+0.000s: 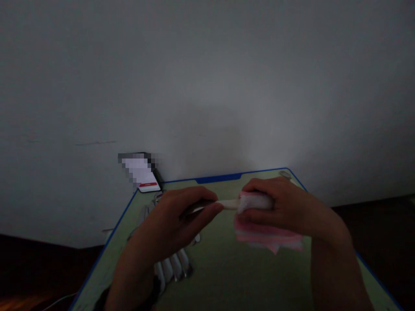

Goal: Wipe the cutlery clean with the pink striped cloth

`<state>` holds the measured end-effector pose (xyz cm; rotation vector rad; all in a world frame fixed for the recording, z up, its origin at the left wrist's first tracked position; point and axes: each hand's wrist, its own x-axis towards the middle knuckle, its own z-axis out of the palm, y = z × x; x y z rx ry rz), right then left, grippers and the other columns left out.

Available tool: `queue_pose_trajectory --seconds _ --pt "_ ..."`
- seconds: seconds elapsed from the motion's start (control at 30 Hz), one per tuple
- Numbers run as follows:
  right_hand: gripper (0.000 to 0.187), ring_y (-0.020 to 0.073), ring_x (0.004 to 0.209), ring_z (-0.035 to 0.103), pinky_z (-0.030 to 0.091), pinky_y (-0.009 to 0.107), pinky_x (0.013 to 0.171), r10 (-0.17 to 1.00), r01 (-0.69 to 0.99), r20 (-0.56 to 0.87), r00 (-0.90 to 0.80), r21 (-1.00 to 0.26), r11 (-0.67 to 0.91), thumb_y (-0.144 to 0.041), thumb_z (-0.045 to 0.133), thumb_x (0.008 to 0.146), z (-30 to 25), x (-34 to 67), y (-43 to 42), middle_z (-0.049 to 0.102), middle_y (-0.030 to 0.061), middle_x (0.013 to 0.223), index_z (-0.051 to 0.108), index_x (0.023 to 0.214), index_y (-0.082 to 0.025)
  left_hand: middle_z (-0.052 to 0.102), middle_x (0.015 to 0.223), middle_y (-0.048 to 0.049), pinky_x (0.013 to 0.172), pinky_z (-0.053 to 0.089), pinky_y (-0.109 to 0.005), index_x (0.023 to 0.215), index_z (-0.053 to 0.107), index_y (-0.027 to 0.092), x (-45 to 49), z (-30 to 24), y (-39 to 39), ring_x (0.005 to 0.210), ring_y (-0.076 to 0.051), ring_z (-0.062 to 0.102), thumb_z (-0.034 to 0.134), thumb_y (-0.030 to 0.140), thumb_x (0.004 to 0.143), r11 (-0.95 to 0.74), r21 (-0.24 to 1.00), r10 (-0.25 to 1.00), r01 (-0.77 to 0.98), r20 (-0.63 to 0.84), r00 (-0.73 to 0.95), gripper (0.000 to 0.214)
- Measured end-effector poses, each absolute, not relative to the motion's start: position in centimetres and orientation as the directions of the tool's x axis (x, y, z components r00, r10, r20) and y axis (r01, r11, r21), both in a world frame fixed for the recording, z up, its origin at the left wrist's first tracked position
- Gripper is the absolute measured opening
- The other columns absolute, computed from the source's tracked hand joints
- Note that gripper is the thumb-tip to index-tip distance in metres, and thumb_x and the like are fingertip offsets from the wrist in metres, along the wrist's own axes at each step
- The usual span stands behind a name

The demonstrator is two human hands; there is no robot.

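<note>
A piece of cutlery (229,204) is held level between my two hands above the table. My left hand (181,220) pinches one end between thumb and fingers; that end is mostly covered, so I cannot tell its kind. Around the other end, my right hand (275,205) is closed on a pink and white cloth (256,202) that wraps the cutlery. A loose part of the cloth hangs below the right hand. Several metal cutlery pieces (177,265) lie side by side under my left forearm, partly hidden by it.
The green table (236,276) has a blue edge and stands against a grey wall (207,86). A phone (151,183) with a lit screen leans at the far left corner. At the far right corner lies a metal utensil (285,174), partly behind my right hand.
</note>
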<state>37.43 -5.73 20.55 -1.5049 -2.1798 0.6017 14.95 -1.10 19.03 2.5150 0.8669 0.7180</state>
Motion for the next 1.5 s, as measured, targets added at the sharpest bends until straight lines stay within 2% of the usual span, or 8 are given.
queue_pose_trajectory --seconds 0.13,0.47,0.8,1.07,1.27,1.5 --pt "0.034 0.0106 0.062 0.053 0.035 0.023 0.056 0.939 0.758 0.108 -0.326 -0.564 0.328 -0.049 0.06 0.073 20.5 37.4 -5.7 0.064 -0.0001 0.075 0.063 0.09 -0.02 0.051 0.056 0.0057 0.045 0.034 -0.015 0.083 0.06 0.017 15.0 19.1 -1.1 0.047 -0.006 0.044 0.051 0.031 0.086 -0.726 0.51 0.663 0.462 0.337 0.669 0.016" --pt "0.034 0.0124 0.067 0.054 0.035 0.024 0.06 0.931 0.754 0.112 -0.348 -0.557 0.349 -0.049 0.058 0.075 20.5 37.2 -5.6 0.065 0.0015 0.08 0.063 0.092 -0.019 0.06 0.064 0.0027 0.051 0.039 -0.016 0.081 0.062 0.017 15.0 19.1 -0.8 0.054 -0.008 0.052 0.056 0.034 0.083 -0.713 0.539 0.671 0.449 0.34 0.658 0.017" --pt "0.025 0.0134 0.073 0.055 0.035 0.025 0.064 0.9 0.732 0.08 -0.428 -0.553 0.397 -0.04 0.057 0.079 20.6 36.6 -5.5 0.065 0.0014 0.084 0.062 0.094 -0.02 0.067 0.076 0.0021 0.06 0.043 -0.017 0.086 0.063 0.019 16.4 19.1 -1.1 0.067 -0.009 0.06 0.056 0.032 0.084 -0.705 0.569 0.644 0.423 0.265 0.717 0.015" --pt "0.033 0.0143 0.075 0.057 0.038 0.025 0.066 0.896 0.69 0.095 -0.433 -0.605 0.397 -0.043 0.057 0.079 20.4 37.0 -5.4 0.066 0.0029 0.089 0.062 0.101 -0.02 0.066 0.074 0.0017 0.059 0.043 -0.017 0.085 0.063 0.019 15.8 19.3 -0.8 0.064 -0.01 0.06 0.057 0.034 0.083 -0.711 0.554 0.656 0.434 0.297 0.694 0.016" --pt "0.036 0.0147 0.079 0.059 0.04 0.025 0.069 0.92 0.704 0.112 -0.375 -0.612 0.361 -0.044 0.057 0.078 20.2 37.8 -5.5 0.066 0.0028 0.095 0.061 0.106 -0.02 0.065 0.073 0.0026 0.058 0.042 -0.018 0.086 0.062 0.019 15.3 19.0 -0.9 0.063 -0.009 0.058 0.058 0.031 0.082 -0.728 0.517 0.66 0.45 0.351 0.665 0.013" --pt "0.029 0.0116 0.068 0.056 0.037 0.023 0.061 0.908 0.695 0.159 -0.388 -0.596 0.402 -0.04 0.058 0.078 20.3 37.3 -5.6 0.066 0.0009 0.085 0.063 0.098 -0.02 0.062 0.069 0.0041 0.056 0.04 -0.016 0.084 0.061 0.019 15.6 19.4 -1.4 0.059 -0.007 0.056 0.058 0.028 0.083 -0.738 0.509 0.652 0.444 0.366 0.664 0.01"
